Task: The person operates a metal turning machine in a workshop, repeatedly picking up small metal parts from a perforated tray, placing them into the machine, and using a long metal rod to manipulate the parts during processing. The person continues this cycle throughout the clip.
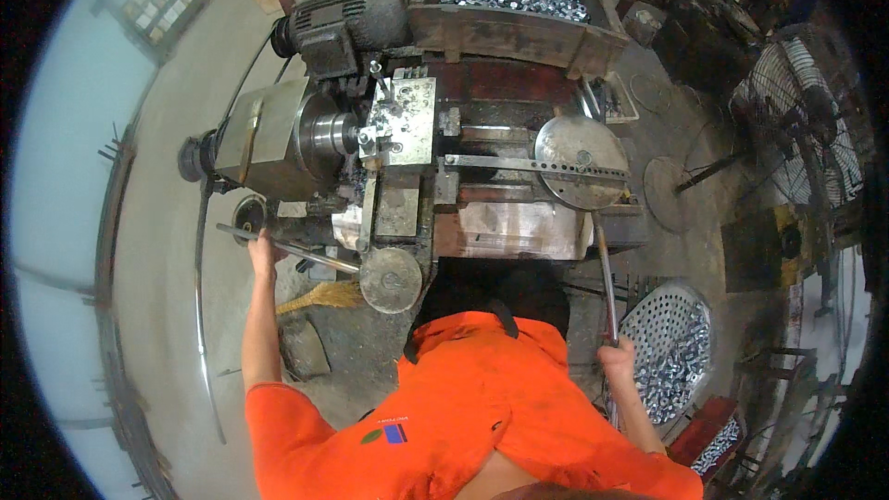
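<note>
My left hand is closed around a long metal lever that runs to a round steel disc at the front of a lathe. On the right, my right hand grips a second lever, which drops from below a larger round plate. A flat bar with a row of holes crosses that plate. Between the levers, the tool block sits close against the steel chuck. Whether a workpiece is clamped there is too small to tell.
Behind the lathe stand a grimy motor and a box of small metal parts. A perforated basket of similar parts is at the right, near a red container. A fan stands farther right; a straw broom lies at left.
</note>
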Demonstrator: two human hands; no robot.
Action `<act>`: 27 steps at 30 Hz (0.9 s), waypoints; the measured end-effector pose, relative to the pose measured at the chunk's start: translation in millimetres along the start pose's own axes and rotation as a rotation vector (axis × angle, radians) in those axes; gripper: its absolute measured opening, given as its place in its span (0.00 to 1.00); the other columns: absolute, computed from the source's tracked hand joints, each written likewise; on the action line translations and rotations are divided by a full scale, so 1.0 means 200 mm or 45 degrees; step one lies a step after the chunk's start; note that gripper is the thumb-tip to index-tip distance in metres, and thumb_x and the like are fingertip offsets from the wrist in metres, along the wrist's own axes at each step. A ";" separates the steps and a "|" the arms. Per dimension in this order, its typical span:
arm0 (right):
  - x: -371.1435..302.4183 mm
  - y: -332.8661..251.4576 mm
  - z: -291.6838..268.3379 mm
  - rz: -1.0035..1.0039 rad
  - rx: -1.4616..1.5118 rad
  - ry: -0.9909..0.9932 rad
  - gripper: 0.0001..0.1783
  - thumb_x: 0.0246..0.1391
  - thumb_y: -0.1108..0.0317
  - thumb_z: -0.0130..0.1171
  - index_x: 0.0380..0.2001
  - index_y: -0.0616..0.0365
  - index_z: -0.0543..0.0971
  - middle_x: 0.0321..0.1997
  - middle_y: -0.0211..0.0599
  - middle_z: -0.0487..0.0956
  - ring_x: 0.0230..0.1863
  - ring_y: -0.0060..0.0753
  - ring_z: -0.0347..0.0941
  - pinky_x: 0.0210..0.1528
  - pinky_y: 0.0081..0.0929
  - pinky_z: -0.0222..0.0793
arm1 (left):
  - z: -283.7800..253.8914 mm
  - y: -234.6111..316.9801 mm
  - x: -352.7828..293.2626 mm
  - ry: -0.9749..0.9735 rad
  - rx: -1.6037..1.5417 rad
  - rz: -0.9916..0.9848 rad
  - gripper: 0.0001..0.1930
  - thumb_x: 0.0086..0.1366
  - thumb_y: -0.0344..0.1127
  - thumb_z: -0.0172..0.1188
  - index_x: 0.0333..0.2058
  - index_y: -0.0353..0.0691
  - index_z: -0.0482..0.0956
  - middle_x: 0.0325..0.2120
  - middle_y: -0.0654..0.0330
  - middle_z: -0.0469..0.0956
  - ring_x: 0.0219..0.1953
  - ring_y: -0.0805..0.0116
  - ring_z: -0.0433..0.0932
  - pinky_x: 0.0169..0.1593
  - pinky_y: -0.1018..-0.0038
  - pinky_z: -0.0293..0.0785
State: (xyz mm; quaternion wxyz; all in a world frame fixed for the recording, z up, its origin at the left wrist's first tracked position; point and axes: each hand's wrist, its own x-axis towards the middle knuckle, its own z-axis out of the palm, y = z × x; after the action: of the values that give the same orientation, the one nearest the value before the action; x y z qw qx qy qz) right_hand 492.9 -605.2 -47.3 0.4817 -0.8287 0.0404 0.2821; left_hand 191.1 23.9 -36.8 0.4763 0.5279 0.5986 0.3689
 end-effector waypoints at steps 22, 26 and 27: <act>0.84 -0.44 -0.23 -0.872 -1.186 1.081 0.42 0.31 0.65 0.57 0.57 0.59 0.62 0.59 0.52 0.63 0.61 0.51 0.56 0.63 0.44 0.49 | -0.23 -0.21 0.04 -0.159 -0.071 -0.173 0.25 0.61 0.54 0.51 0.43 0.35 0.70 0.29 0.55 0.76 0.29 0.64 0.78 0.32 0.70 0.75; 0.58 -0.30 0.00 -0.991 -0.759 0.712 0.39 0.30 0.70 0.56 0.54 0.59 0.67 0.60 0.56 0.61 0.61 0.53 0.57 0.62 0.40 0.53 | -0.27 -0.64 0.24 -0.298 1.135 0.348 0.25 0.57 0.55 0.54 0.34 0.34 0.76 0.26 0.52 0.79 0.30 0.55 0.78 0.32 0.63 0.71; 0.55 -0.27 0.03 -0.919 -0.777 0.644 0.36 0.30 0.71 0.56 0.52 0.60 0.68 0.58 0.56 0.63 0.59 0.53 0.60 0.60 0.38 0.56 | -0.19 -0.59 0.16 -0.370 1.466 0.500 0.25 0.56 0.55 0.55 0.31 0.32 0.77 0.25 0.49 0.79 0.30 0.51 0.78 0.33 0.61 0.72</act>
State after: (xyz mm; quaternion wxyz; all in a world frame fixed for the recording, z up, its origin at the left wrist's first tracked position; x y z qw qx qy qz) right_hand 600.4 -549.1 -64.4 0.2606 -0.9344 -0.2160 -0.1112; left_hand 122.7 38.2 -143.5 0.1154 0.8448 0.5224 -0.0078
